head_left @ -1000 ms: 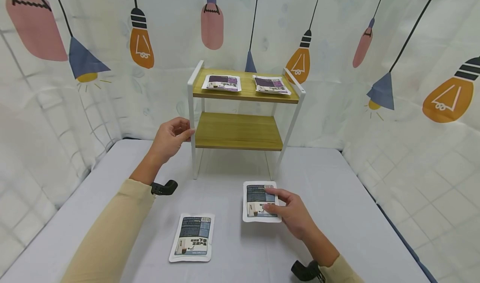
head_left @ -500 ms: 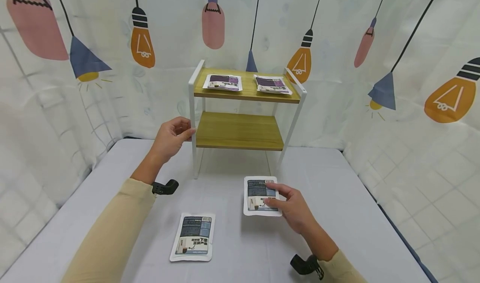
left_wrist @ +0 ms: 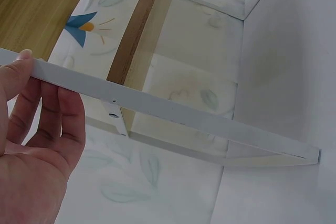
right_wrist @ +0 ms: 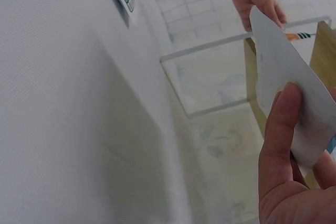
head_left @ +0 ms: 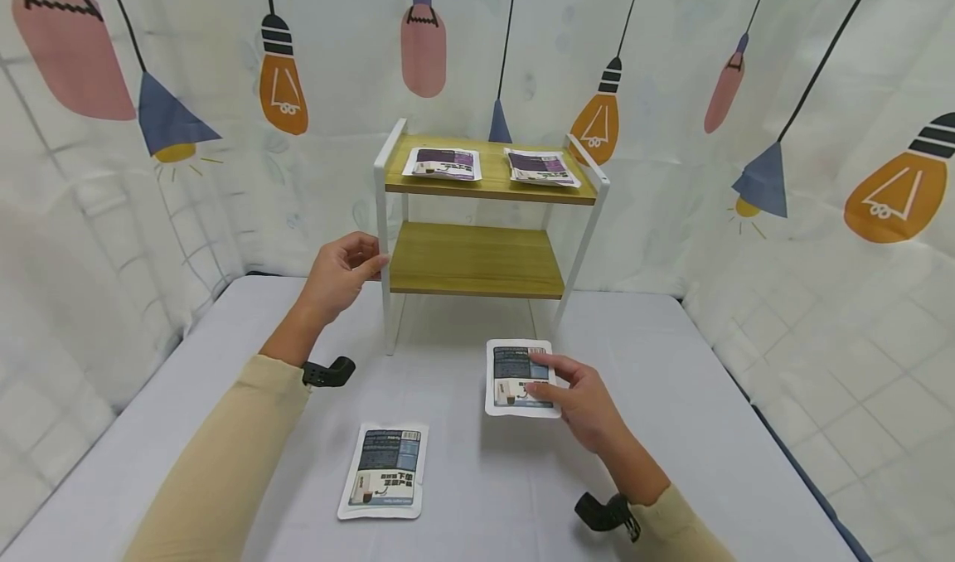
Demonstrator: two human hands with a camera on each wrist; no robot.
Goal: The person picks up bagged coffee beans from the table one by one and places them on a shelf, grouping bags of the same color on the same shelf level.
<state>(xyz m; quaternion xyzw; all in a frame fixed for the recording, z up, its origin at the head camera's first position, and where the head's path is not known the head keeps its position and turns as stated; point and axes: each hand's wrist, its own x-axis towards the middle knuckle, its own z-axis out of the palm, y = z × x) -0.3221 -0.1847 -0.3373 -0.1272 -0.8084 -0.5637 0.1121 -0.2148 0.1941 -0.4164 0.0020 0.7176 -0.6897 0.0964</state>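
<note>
My left hand (head_left: 339, 276) holds the left front post of a small two-tier shelf (head_left: 477, 262). In the left wrist view the thumb lies on one side of the white post (left_wrist: 173, 109), with the fingers (left_wrist: 71, 111) curled on the other. My right hand (head_left: 585, 400) pinches the right edge of a white pouch (head_left: 511, 413) with a dark blue printed label, held above the table. Seen from the right wrist, the plain white back of that pouch (right_wrist: 286, 77) shows, tilted in front of the shelf. Another such pouch (head_left: 384, 471) lies flat on the table, front left.
Two purple-labelled stacks or packets stand out on the top tier: a left packet (head_left: 443, 165) and a right packet (head_left: 540, 169). The lower tier is bare wood. A white cloth covers the table (head_left: 656, 363). A patterned curtain (head_left: 328, 172) hangs close behind the shelf and along both sides.
My right hand has carried its pouch a little away from me, toward the shelf. The left hand keeps its hold on the post, and the other pouches stay put.
</note>
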